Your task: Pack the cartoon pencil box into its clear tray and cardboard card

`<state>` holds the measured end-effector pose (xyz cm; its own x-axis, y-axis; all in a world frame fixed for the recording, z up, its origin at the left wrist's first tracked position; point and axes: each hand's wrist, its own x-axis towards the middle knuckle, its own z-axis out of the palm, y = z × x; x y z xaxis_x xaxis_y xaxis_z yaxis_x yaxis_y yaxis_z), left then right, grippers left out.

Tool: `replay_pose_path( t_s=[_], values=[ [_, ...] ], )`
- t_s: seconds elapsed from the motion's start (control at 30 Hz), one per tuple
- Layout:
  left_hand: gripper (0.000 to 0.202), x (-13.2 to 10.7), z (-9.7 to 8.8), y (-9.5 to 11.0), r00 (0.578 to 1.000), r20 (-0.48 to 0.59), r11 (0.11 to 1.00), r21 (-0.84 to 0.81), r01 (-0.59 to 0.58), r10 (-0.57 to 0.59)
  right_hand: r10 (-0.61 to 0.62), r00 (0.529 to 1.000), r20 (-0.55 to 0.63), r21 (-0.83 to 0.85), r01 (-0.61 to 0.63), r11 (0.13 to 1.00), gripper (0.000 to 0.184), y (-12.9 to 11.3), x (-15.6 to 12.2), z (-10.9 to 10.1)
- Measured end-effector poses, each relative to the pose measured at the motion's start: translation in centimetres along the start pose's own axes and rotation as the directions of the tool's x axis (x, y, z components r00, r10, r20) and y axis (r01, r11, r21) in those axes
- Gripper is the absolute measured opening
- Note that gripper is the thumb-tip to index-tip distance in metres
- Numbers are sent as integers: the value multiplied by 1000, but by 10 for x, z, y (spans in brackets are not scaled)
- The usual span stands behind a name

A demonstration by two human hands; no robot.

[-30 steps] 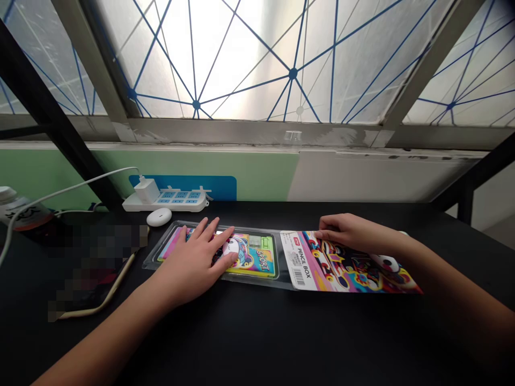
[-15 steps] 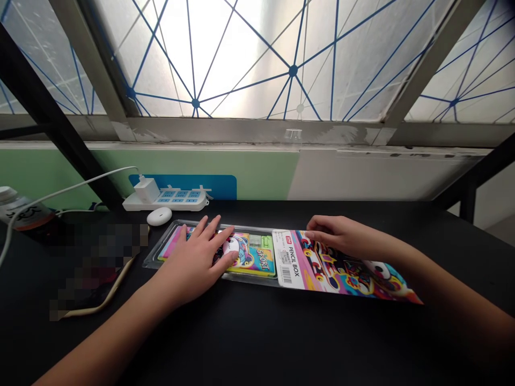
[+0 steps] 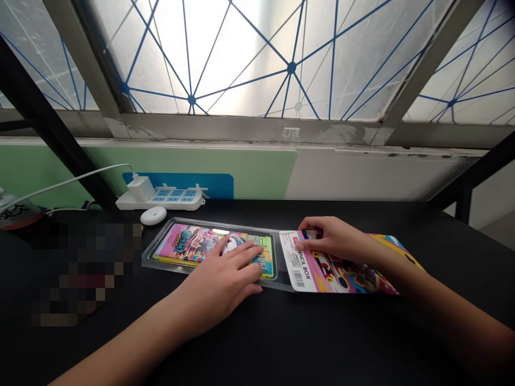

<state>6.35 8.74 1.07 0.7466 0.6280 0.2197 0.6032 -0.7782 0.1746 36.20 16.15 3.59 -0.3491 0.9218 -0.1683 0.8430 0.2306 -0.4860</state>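
Observation:
A colourful pencil box point(image 3: 177, 244), mostly pink with cartoon prints, lies in a clear plastic tray point(image 3: 148, 262) on the black table. My left hand point(image 3: 225, 281) rests over its right half with fingers stretched out, hiding part of the print. To the right is a printed card point(image 3: 300, 276) with a white strip reading PENCIL BOX and a barcode. It overlaps the flat right part of the clear plastic. My right hand point(image 3: 336, 238) pinches the card's upper edge near the white strip, thumb on top. My right forearm covers part of the card.
Behind the tray stand a white power strip point(image 3: 177, 199) with a plugged-in charger point(image 3: 140, 187) and a small white rounded case point(image 3: 153, 216). A white cable point(image 3: 80, 176) runs left towards a bottle point(image 3: 18, 212). A blurred-out item lies at left. The window wall closes off the back.
My left hand has slid right along the pencil box, uncovering its left half. The card has turned slightly and shifted right, away from the box. My view has shifted a little.

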Motion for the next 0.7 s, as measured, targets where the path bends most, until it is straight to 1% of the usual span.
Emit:
replay_pose_path(
  t_s=[0.1, 0.2, 0.33, 0.43, 0.5, 0.57, 0.63, 0.7],
  values=[
    [10, -1, 0, -1, 1000, -17, 1000, -6, 4, -4, 6, 1000, -25, -25, -6, 1000, 42, -1, -1, -3],
    [10, -1, -2, 1, 999, -32, 1000, -26, 12, -13, 13, 998, -58, -22, -14, 1000, 45, -9, -3, 0],
    [12, -1, -2, 4, 999, -38, 998, -55, 27, -29, 22, 996, -86, -17, -23, 1000, 45, -22, -5, 11],
    [10, 2, 4, 7, 998, -59, 995, -98, 32, -38, -7, 995, -99, -4, 7, 1000, 43, -28, -4, 22],
    [13, 3, 7, 11, 994, -101, 988, -152, 27, -43, -38, 994, -102, 29, 41, 999, 42, -30, -3, 28],
    [21, 4, 7, 15, 984, -169, 974, -226, 20, -59, -52, 994, -98, 53, 58, 997, 41, -31, -2, 32],
    [27, 2, 2, 17, 964, -245, 950, -311, 25, -106, -42, 997, -71, 70, 47, 996, 42, -31, -3, 32],
    [26, -2, -8, 13, 929, -322, 928, -368, 53, -181, -23, 999, -36, 83, 26, 996, 43, -29, -4, 29]
  ],
)
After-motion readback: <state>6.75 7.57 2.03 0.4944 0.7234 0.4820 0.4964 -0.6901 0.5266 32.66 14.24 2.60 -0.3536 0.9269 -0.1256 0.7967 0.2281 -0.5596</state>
